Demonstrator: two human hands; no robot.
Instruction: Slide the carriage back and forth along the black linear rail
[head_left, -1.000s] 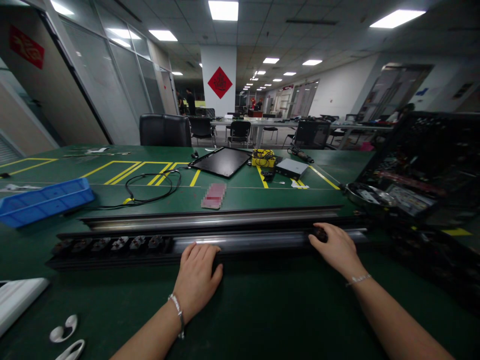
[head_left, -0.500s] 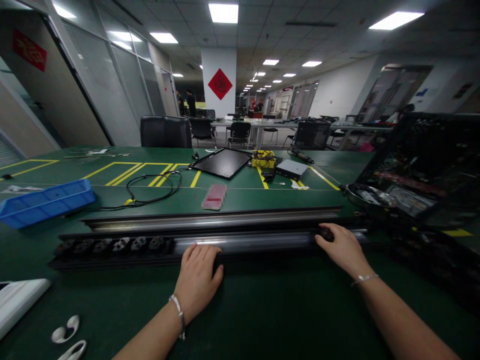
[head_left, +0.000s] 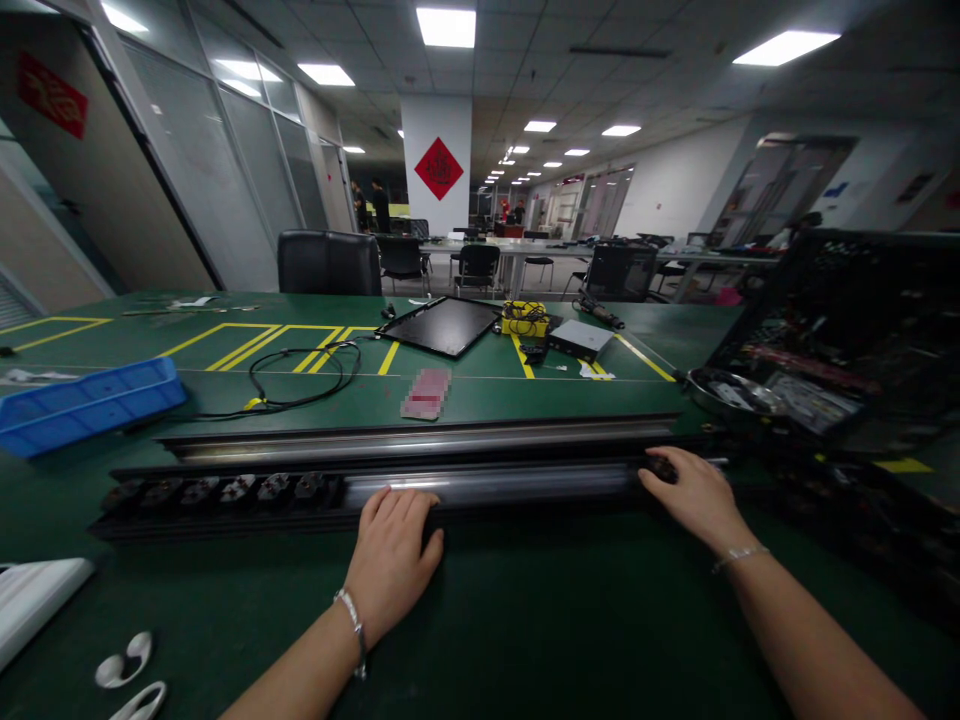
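Note:
A long black rail with a shiny metal channel lies across the table in front of me. Several black socket-like modules with metal contacts sit in a row at its left end. My left hand rests on the rail's near edge right of that row, fingers stretched over it and thumb apart. At the rail's right end, my right hand pinches a small dark module between thumb and fingers, in or just over the channel; the fingers partly hide it. Behind lies a second, similar rail.
A blue bin stands at the left, near a coiled black cable. Farther back are a black panel, a yellow block with cables and a grey box. Dark equipment crowds the right; white earphones lie front left.
My right hand has shifted slightly right along the rail with the dark module. My left hand stays in place on the rail. The view has moved a little.

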